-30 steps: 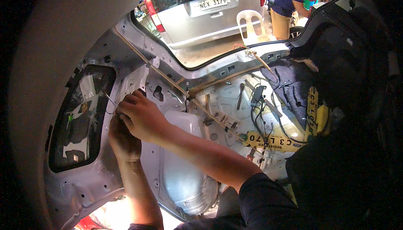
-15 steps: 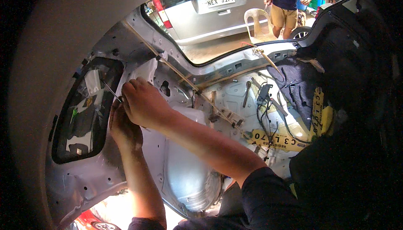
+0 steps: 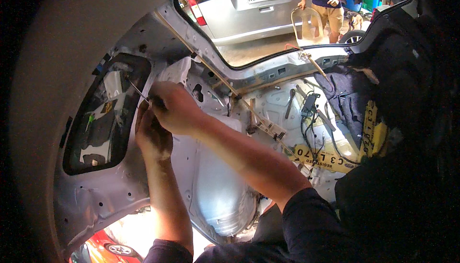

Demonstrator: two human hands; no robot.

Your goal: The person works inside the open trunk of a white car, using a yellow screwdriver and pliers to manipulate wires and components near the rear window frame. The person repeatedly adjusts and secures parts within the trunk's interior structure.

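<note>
Inside a stripped vehicle body, my two hands meet beside a dark-framed side window [image 3: 76, 164]. A thin metal rod [image 3: 138, 90] slants up and left from between them, its far tip against the window area. My left hand [image 3: 154, 136] is below, raised, with its fingers closed at the rod's lower end. My right hand [image 3: 175, 107] crosses over from the right, fingers curled at the same spot and slightly smeared by motion. The rod's near end is hidden in the grip. Behind the hands stands the bare grey metal side panel [image 3: 177, 73].
A wooden strip [image 3: 215, 73] runs diagonally past the hands. On the floor lie a wrench-like tool [image 3: 290, 104], a black connector box [image 3: 310, 102] with wires, and yellow plates [image 3: 330, 161]. Outside, a person [image 3: 326, 4] stands by a plastic chair [image 3: 306, 25] and a silver van [image 3: 230, 23].
The whole view has shifted, so the scene sits further right. My hands stay together at the rod; the right hand is more blurred. The person outside has moved a hand onto the chair.
</note>
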